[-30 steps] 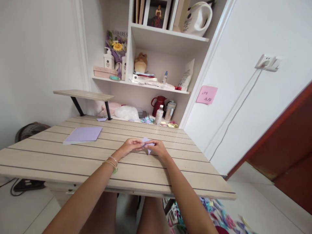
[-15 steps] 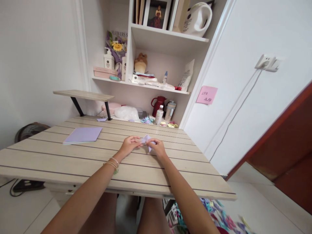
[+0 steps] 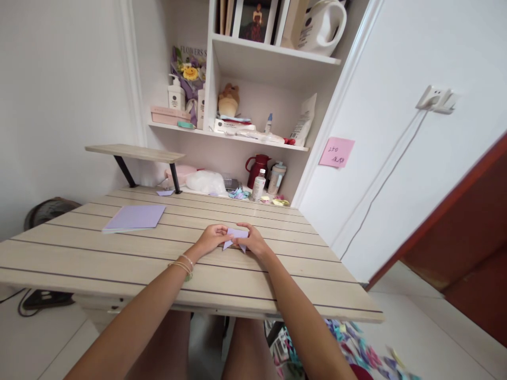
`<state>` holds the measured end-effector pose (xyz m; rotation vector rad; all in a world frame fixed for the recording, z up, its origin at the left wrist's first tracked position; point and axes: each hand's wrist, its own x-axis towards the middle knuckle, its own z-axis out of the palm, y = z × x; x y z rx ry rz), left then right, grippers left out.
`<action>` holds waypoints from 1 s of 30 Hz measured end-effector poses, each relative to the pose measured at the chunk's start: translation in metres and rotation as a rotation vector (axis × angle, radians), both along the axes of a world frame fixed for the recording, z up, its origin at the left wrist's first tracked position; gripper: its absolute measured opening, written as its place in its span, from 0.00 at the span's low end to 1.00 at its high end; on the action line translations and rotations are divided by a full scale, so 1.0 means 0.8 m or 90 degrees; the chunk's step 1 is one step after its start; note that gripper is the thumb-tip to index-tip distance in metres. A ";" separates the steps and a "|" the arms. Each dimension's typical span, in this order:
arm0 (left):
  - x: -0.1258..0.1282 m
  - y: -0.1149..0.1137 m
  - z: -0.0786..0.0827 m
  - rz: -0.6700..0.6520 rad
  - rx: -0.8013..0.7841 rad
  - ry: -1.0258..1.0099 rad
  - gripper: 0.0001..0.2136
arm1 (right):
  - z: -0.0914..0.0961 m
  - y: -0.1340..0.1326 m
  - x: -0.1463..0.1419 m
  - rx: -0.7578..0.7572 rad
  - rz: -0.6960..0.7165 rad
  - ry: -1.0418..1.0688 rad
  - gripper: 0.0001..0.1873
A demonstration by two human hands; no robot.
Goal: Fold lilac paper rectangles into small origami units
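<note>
A small folded piece of lilac paper point(image 3: 238, 233) is held between my two hands, just above the wooden table point(image 3: 190, 290). Two pointed corners of it hang down below my fingers. My left hand point(image 3: 213, 239) pinches its left side with thumb and fingers. On its right side my right hand point(image 3: 253, 240) grips it, thumb in front; some fingers are hidden behind the paper. A stack of lilac square paper point(image 3: 134, 217) lies on the table to the left of my hands.
A small raised shelf point(image 3: 134, 153) on black legs stands at the table's back left. A white bottle point(image 3: 259, 186), a red jug point(image 3: 257, 170) and several folded paper pieces point(image 3: 238, 194) sit along the back. Colourful paper pieces point(image 3: 364, 348) cover the floor at lower right.
The lilac paper has turned in my hands: its upward point is gone, and a straight upper edge with two downward points now shows. My hands have drawn slightly closer together.
</note>
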<state>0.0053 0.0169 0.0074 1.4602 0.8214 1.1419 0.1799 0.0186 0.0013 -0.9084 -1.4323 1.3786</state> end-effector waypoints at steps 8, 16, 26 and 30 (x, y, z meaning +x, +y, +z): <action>0.001 0.000 0.003 0.005 -0.075 -0.008 0.13 | 0.001 0.004 -0.004 0.036 -0.165 0.064 0.35; 0.001 -0.004 0.003 -0.005 -0.121 -0.072 0.10 | 0.004 0.006 -0.004 0.103 -0.216 0.039 0.28; 0.003 -0.003 0.005 0.011 -0.077 -0.026 0.10 | 0.010 -0.001 0.000 0.214 -0.243 -0.214 0.16; -0.004 0.005 0.006 0.114 0.078 0.032 0.12 | 0.011 -0.002 0.002 0.269 -0.230 -0.259 0.14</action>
